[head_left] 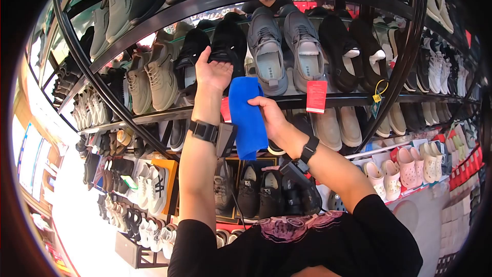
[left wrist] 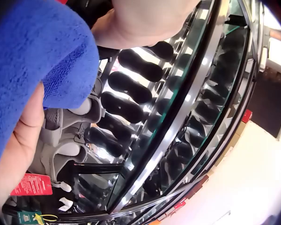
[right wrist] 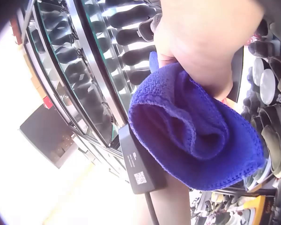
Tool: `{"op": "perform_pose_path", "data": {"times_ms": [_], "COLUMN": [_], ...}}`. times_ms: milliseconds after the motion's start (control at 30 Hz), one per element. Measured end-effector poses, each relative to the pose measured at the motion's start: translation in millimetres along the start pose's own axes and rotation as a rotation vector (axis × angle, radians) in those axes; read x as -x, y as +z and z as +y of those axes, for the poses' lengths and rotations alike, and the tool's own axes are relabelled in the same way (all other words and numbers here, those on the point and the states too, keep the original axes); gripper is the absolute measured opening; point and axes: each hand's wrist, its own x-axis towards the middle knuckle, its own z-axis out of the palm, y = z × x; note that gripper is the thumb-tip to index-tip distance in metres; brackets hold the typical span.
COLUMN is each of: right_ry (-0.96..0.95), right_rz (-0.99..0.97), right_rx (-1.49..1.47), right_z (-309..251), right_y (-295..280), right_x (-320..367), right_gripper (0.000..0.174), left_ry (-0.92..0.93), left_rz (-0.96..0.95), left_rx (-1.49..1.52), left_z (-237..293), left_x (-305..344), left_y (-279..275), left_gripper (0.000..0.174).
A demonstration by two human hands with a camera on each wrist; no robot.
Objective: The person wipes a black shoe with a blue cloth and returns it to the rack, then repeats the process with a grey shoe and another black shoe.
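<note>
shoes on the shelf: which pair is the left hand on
The black pair, between the beige sneakers and the grey lace-up sneakers. The left hand touches its lower end, and the others go untouched.

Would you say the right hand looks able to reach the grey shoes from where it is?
Probably yes: the right hand, holding the blue cloth, is just below the grey shoes, and nothing lies between them.

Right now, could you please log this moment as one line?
left hand grips black fabric sneaker on glass shelf | right hand holds blue terry cloth
</note>
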Motion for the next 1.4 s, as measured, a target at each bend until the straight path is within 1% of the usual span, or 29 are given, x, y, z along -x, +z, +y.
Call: {"op": "perform_pose_path", "data": {"times_ms": [33, 100, 133, 200, 367, 433, 500, 533, 600, 633, 700, 733, 767, 833, 867, 933, 967, 1000, 1033, 1100, 1133, 1167, 1200, 1233, 1267, 1300, 1333, 1367, 1400], "right_ry": [-0.015, -0.038, -0.048, -0.06, -0.042, -0.025, 0.072, 0.076, 0.086, 0.094, 0.043, 0.062, 0.084, 0.162, 0.195, 0.272, 0.233, 0.238, 0.242, 0.08, 0.113, 0.094, -0.061, -0.226, -0.28, -0.338, -0.475, -0.475, -0.532], "right_rz": [-0.015, -0.028, -0.038, -0.038, -0.035, -0.053, -0.076, -0.075, -0.144, -0.142, -0.19, -0.172, -0.171, -0.136, -0.133, -0.088, 0.036, 0.109, 0.182, 0.395, 0.391, 0.471, 0.459, 0.437, 0.388, 0.342, 0.223, 0.118, 0.022], "right_rx": [-0.007, -0.015, -0.025, -0.028, 0.006, 0.006, -0.001, -0.007, 0.094, 0.089, 0.192, 0.217, 0.208, 0.187, 0.15, 0.016, -0.004, -0.015, -0.024, 0.091, 0.099, 0.098, 0.32, 0.537, 0.675, 0.809, 1.032, 1.103, 1.267], "right_z": [-1.2, -0.4, 0.4, -1.1, -2.6, 0.2, 2.1, 3.6, 9.7, 14.1, 25.8, 30.2, 32.9, 36.2, 34.1, 32.2, 33.0, 27.6, 23.8, 15.9, 6.5, 0.7, -3.0, -6.3, -9.1, -9.3, -6.2, -1.3, 5.3], "right_y": [0.3, -1.8, -3.6, -3.6, -1.9, -2.1, 2.9, 4.8, 3.5, -1.8, -15.8, -26.9, -37.2, -58.6, -64.4, -88.9, -99.3, -116.5, -125.4, -125.9, -129.8, -126.6, -119.7, -114.7, -108.3, -104.1, -102.9, -85.9, -85.9], "right_x": [-3.4, -11.1, -16.3, -18.2, -10.5, -4.8, 7.8, 15.7, 32.9, 39.2, 52.7, 61.0, 72.7, 99.8, 115.4, 142.5, 153.6, 162.6, 169.2, 181.0, 181.8, 185.9, 185.8, 183.4, 179.8, 174.3, 165.6, 161.7, 150.6], "right_gripper": [0.036, 0.034, 0.034, 0.034, 0.037, 0.038, 0.041, 0.041, 0.043, 0.043, 0.042, 0.043, 0.043, 0.048, 0.05, 0.053, 0.052, 0.05, 0.049, 0.046, 0.045, 0.039, 0.035, 0.034, 0.038, 0.044, 0.049, 0.048, 0.049], "left_ry": [-0.001, 0.073, 0.068, 0.058, 0.082, 0.147, 0.162, 0.156, 0.13, 0.146, 0.068, 0.06, 0.121, 0.001, 0.033, 0.076, 0.101, 0.117, 0.128, 0.164, 0.213, 0.157, 0.135, 0.107, 0.155, 0.046, 0.066, 0.084, 0.065], "left_rz": [-0.007, -0.118, -0.127, -0.225, -0.247, -0.282, -0.262, -0.26, -0.27, -0.233, -0.28, -0.175, -0.027, -0.13, -0.141, -0.049, -0.008, -0.028, 0.014, 0.021, 0.039, 0.025, 0.024, 0.008, -0.011, -0.047, -0.124, -0.203, -0.214], "left_rx": [0.003, 0.031, 0.032, 0.1, 0.106, 0.101, 0.101, 0.119, 0.172, 0.192, 0.238, 0.256, 0.253, 0.207, 0.156, 0.009, -0.077, -0.188, -0.17, -0.552, -0.741, -0.956, -1.177, -1.403, -1.495, -1.717, -1.735, -1.749, -1.752], "left_z": [-1.2, -5.0, -5.9, -5.9, -5.4, -4.3, -2.1, -0.8, 0.2, -2.2, -5.3, -9.1, -13.7, -21.6, -29.3, -49.2, -58.7, -67.7, -76.8, -96.8, -108.3, -118.6, -133.5, -143.2, -156.1, -155.2, -166.2, -178.0, -186.8], "left_x": [-5.0, -15.1, -19.6, -23.3, -1.7, 19.2, 43.1, 55.0, 74.6, 88.8, 113.2, 130.6, 142.6, 157.6, 167.3, 190.1, 201.1, 210.5, 219.4, 234.8, 241.8, 246.5, 249.3, 252.4, 258.6, 267.4, 271.2, 275.3, 279.7], "left_y": [-0.3, -2.5, -4.5, -4.4, -1.3, 4.2, 7.6, 7.2, -4.8, -7.0, -23.2, -23.3, -26.5, -59.6, -71.9, -88.1, -96.5, -103.4, -108.9, -117.0, -118.1, -128.4, -148.1, -154.2, -153.9, -133.7, -135.8, -140.2, -141.5], "left_gripper": [0.09, 0.078, 0.078, 0.064, 0.062, 0.063, 0.062, 0.063, 0.063, 0.062, 0.061, 0.059, 0.059, 0.058, 0.057, 0.057, 0.057, 0.053, 0.053, 0.029, 0.023, 0.019, 0.024, 0.04, 0.052, 0.052, 0.051, 0.051, 0.051]}}
